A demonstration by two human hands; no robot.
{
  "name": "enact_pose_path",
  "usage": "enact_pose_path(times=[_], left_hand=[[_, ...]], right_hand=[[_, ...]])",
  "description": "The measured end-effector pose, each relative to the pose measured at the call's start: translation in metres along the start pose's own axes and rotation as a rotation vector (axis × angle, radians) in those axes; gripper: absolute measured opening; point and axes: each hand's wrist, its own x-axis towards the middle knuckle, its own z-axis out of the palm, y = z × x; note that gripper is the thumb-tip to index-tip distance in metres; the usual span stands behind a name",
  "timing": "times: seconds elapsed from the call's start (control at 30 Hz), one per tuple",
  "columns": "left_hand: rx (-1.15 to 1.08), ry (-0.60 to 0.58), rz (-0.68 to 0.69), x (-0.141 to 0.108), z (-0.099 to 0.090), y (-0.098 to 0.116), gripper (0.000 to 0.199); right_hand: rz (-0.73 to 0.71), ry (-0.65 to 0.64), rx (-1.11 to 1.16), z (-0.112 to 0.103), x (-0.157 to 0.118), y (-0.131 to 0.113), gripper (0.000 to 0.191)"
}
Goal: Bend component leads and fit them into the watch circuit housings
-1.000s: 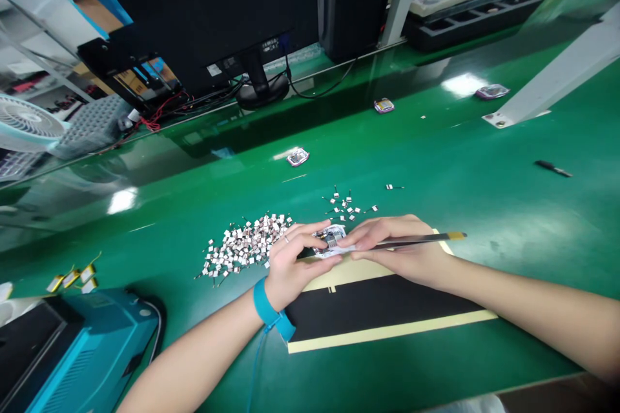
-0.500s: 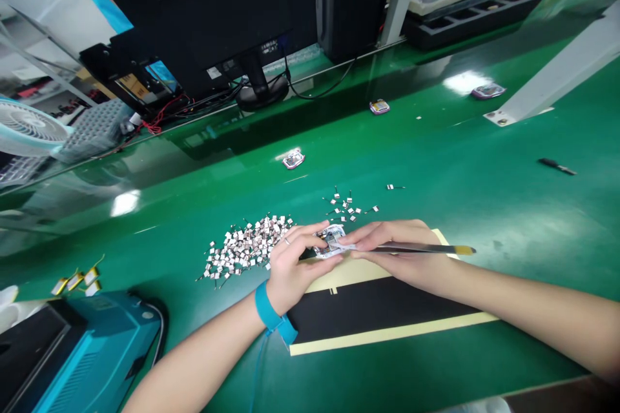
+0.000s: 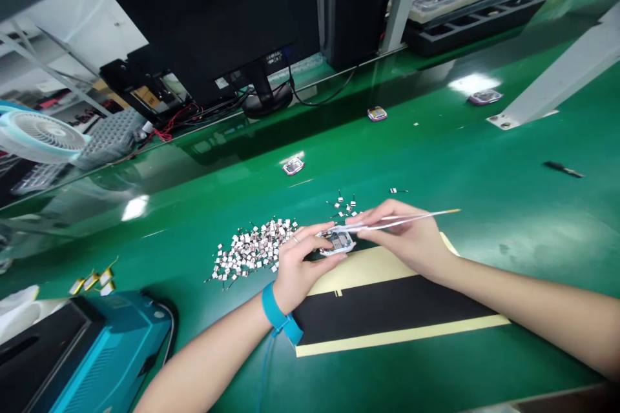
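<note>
A: How does the tabletop (image 3: 450,161) look?
B: Smooth and glossy, with bright reflections; the black sheet (image 3: 387,310) on it is matt
A: And the tweezers (image 3: 421,215)?
B: Shiny, like metal, while the white casing (image 3: 341,242) looks plastic, as does the dark monitor (image 3: 217,19)

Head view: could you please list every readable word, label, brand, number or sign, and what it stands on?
No text is readable.
White label on the monitor: too small.
Pale marks on the monitor: too blurred.
Small open device in the left hand: any print too small.
</note>
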Motion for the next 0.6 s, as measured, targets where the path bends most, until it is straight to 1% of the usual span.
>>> enact_pose_path(times=[0.07, 0.1, 0.13, 0.17, 0.2, 0.27, 0.3, 0.33, 0.37, 0.4, 0.47, 0.53, 0.6], left_hand=[[0.051, 0.035, 0.049, 0.007, -0.008, -0.002, 0.014], [0.081, 0.08, 0.074, 0.011, -0.015, -0.003, 0.013], [0.111, 0.148, 0.089, 0.017, -0.024, -0.005, 0.013], [0.137, 0.233, 0.092, 0.024, -0.034, -0.008, 0.012], [0.156, 0.331, 0.076, 0.031, -0.046, -0.011, 0.01], [0.187, 0.504, 0.03, 0.044, -0.068, -0.02, 0.008], [0.194, 0.56, -0.004, 0.05, -0.078, -0.027, 0.009], [0.203, 0.588, -0.052, 0.055, -0.086, -0.034, 0.011], [0.216, 0.585, -0.116, 0.06, -0.094, -0.043, 0.013], [0.237, 0.559, -0.189, 0.064, -0.099, -0.053, 0.014], [0.301, 0.478, -0.325, 0.071, -0.108, -0.076, 0.017], [0.367, 0.444, -0.406, 0.076, -0.116, -0.099, 0.022], [0.435, 0.414, -0.475, 0.078, -0.124, -0.118, 0.025]], right_hand=[[0.002, 0.141, 0.041, -0.002, 0.005, 0.002, 0.014], [-0.017, 0.198, 0.034, -0.004, 0.006, 0.003, 0.015], [-0.053, 0.23, -0.003, -0.005, 0.007, 0.004, 0.014], [-0.103, 0.234, -0.064, -0.006, 0.007, 0.005, 0.014], [-0.162, 0.213, -0.134, -0.007, 0.006, 0.006, 0.013], [-0.295, 0.114, -0.254, -0.007, 0.001, 0.007, 0.014], [-0.365, 0.04, -0.292, -0.007, -0.002, 0.008, 0.014], [-0.434, -0.043, -0.311, -0.007, -0.005, 0.009, 0.015], [-0.5, -0.131, -0.312, -0.006, -0.008, 0.01, 0.016], [-0.573, -0.221, -0.324, -0.006, -0.011, 0.01, 0.017], [-0.72, -0.377, -0.385, -0.004, -0.015, 0.01, 0.017], [-0.834, -0.457, -0.47, -0.003, -0.015, 0.008, 0.018], [-0.895, -0.48, -0.521, -0.002, -0.015, 0.008, 0.019]])
